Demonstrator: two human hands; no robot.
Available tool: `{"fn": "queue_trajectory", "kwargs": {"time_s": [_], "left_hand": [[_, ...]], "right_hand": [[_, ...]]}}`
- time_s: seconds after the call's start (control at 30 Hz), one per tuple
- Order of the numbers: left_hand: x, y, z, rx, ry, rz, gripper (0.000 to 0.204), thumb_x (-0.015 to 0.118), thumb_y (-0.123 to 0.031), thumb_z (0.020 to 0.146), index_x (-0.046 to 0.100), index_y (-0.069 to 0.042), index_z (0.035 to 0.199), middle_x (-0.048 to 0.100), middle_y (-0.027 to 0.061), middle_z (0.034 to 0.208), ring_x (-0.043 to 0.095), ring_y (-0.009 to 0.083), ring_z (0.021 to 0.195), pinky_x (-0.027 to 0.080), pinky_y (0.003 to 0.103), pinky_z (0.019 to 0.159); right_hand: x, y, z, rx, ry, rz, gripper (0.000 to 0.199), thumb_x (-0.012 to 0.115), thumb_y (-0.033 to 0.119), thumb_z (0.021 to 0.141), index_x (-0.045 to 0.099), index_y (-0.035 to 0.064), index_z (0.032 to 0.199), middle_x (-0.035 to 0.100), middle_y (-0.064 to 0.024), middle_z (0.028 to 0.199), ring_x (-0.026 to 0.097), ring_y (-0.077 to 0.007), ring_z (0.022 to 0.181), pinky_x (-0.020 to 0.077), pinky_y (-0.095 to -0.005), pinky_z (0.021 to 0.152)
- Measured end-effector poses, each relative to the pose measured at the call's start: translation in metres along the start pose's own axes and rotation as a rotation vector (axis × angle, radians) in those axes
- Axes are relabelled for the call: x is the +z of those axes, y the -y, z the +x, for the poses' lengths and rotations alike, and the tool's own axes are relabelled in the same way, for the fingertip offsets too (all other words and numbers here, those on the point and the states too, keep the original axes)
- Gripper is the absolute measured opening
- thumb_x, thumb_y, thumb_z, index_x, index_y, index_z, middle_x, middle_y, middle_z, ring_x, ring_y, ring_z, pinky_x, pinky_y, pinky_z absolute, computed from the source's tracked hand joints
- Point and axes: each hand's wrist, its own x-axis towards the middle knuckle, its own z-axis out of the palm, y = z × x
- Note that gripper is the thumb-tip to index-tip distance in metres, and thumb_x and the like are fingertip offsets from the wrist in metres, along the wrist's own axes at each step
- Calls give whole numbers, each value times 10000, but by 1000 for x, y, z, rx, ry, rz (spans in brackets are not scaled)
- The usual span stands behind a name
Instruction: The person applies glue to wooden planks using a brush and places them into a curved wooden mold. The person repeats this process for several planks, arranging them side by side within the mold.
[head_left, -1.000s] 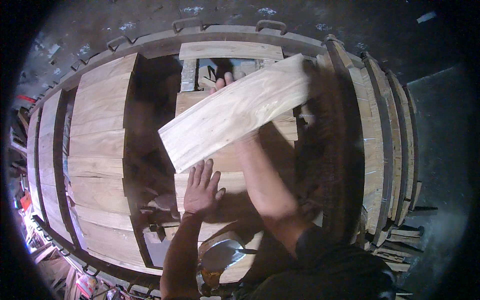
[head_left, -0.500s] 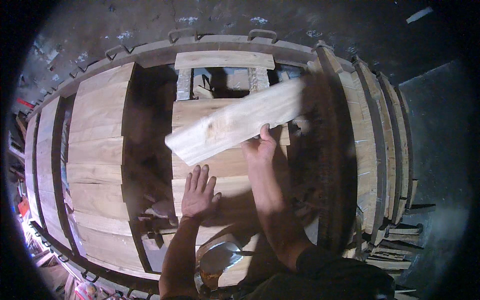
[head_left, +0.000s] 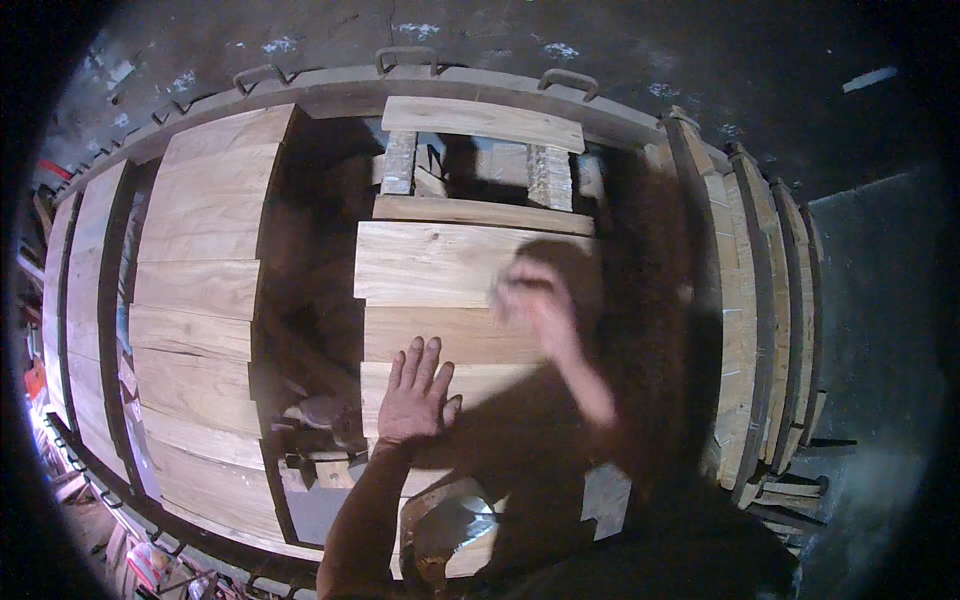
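My left hand (head_left: 412, 405) lies with fingers spread over pale wooden boards in the middle row, with no object in its grasp. My right hand (head_left: 540, 305) is smeared by motion above the same row, so its fingers cannot be read. Just left of it lies a pale board (head_left: 430, 262) with a small knot, among the other boards. A narrower board (head_left: 370, 335) sits directly below that one. Near my left forearm stands a round, stained container (head_left: 425, 560) with something shiny in it, partly in shadow.
Another row of boards (head_left: 195, 290) runs along the left. Upright boards in dark frames (head_left: 735, 300) stand at the right. A metal beam with loop handles (head_left: 340, 85) borders the far side. At the far end, one board (head_left: 480, 118) bridges two rough-edged supports (head_left: 550, 175).
The board that my right hand held at a slant now lies flat in the middle row. My right hand has left it and moved slightly lower. The view has shifted a little.
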Motion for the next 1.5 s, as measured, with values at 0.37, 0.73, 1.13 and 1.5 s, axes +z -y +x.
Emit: {"fn": "queue_trajectory", "kwargs": {"time_s": [0.37, 0.73, 1.13, 1.5], "left_hand": [[-2, 6, 2, -59, 52, -83, 553, 664, -448, 876, 602, -106, 1305, 308, 149, 1608, 232, 368, 1504, 230, 566, 1192], [-6, 2, 7, -47, 19, -49, 519, 641, -408, 880, 609, -85, 1285, 343, 172, 1578, 296, 395, 1468, 280, 586, 1159], [0, 2, 6, -26, -11, -18, 523, 681, -406, 851, 601, -94, 1263, 348, 157, 1571, 306, 390, 1460, 291, 585, 1154], [3, 4, 4, -14, -45, 0, 517, 687, -405, 853, 613, -98, 1263, 376, 163, 1561, 340, 385, 1446, 314, 581, 1144]], "right_hand": [[-68, 26, 292, -642, -460, -2134, 565, 591, 109, 854, 488, 111, 1410, 493, -186, 1411, 466, -384, 1301, 384, -485, 1071], [-91, 141, 268, -403, 97, -1377, 380, 700, 166, 811, 704, 17, 1161, 722, -199, 1102, 688, -322, 1000, 520, -378, 900], [-106, 146, 252, -166, 403, -1042, 462, 690, 114, 824, 648, -46, 1256, 719, -157, 1123, 654, -235, 1010, 485, -337, 934], [-83, 90, 258, -296, 15, -1467, 423, 624, 49, 861, 662, 80, 1281, 685, -195, 1211, 638, -349, 1131, 477, -390, 1007]]}}
